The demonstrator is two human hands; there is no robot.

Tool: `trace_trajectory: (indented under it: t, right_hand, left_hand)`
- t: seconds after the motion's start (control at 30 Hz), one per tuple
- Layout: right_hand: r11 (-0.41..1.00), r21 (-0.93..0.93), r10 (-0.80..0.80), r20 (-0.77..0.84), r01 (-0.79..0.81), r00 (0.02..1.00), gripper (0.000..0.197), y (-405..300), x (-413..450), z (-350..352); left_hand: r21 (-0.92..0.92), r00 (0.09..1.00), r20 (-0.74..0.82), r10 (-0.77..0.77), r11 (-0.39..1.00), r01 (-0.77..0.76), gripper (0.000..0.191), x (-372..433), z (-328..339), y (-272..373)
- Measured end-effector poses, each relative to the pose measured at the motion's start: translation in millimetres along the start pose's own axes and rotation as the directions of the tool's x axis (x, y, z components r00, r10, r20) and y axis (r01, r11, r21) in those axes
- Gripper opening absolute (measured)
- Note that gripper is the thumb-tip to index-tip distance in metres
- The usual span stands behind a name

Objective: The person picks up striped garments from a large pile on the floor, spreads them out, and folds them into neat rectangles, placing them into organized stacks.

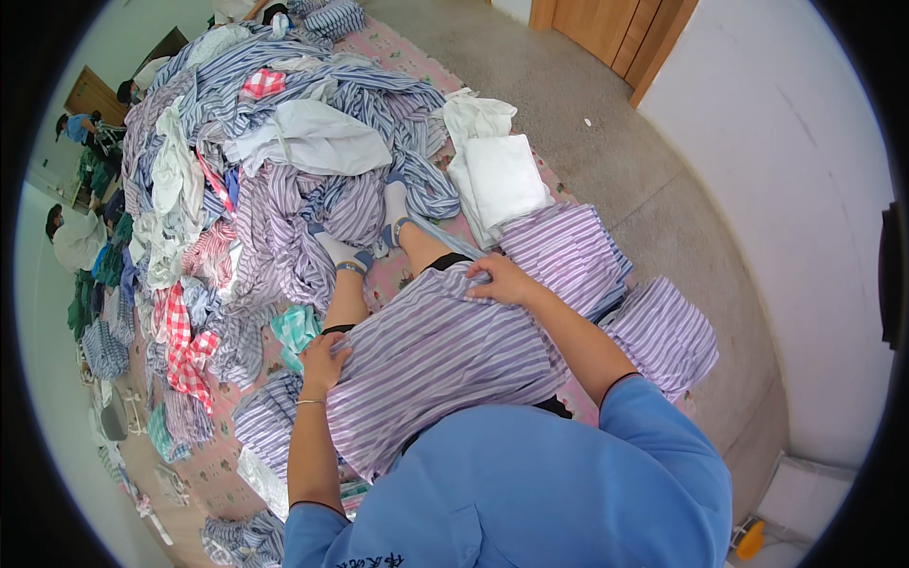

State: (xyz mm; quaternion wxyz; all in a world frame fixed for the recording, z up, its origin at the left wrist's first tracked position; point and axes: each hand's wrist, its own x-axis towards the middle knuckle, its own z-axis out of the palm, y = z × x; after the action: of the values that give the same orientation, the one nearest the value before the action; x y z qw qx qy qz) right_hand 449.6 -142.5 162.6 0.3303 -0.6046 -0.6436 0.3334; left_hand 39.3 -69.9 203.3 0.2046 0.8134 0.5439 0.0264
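A purple-and-white striped cloth (440,348) lies spread over my lap and thighs. My left hand (324,362) rests at its left edge, fingers bent over the fabric. At the cloth's upper right corner, my right hand (501,279) has its thumb and fingers on a bunched part; whether either hand pinches the fabric I cannot tell. Just right of my right hand lies a folded stack of purple striped cloths (557,259). Beyond it is a folded white cloth (504,181). Another purple striped stack (664,337) sits farther right.
A large heap of striped cloths (284,213) fills the floor ahead and left, with a white cloth (319,138) on top. Folded striped cloths (270,419) lie left of my lap. A wall (767,142) and a wooden door (603,28) stand right. Several people are at far left.
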Motion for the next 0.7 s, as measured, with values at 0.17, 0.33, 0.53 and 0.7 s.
trace_trajectory:
  t: [0.17,0.33,0.53,0.7]
  right_hand:
    - [0.945,-0.326,-0.077,-0.2,0.008,0.977,0.032,-45.0,-1.3,12.0]
    - [0.913,0.24,0.384,-0.235,-0.329,0.893,0.024,-51.1,20.4,-5.8]
    - [0.832,0.352,0.552,-0.447,-0.429,0.704,0.026,65.5,30.6,-12.7]
    - [0.788,0.229,0.615,-0.342,-0.572,0.71,0.027,95.3,26.7,3.9]
  left_hand:
    - [-0.08,0.996,-0.072,0.057,0.995,-0.062,0.028,-6.7,-2.3,-3.7]
    - [-0.189,0.991,-0.132,0.019,0.981,-0.044,0.027,-16.0,5.2,-28.8]
    - [-0.293,0.976,-0.206,-0.075,0.956,0.011,0.028,-24.4,8.8,-59.9]
    - [-0.51,0.96,-0.081,-0.269,0.839,0.192,0.033,-29.4,19.8,-96.0]
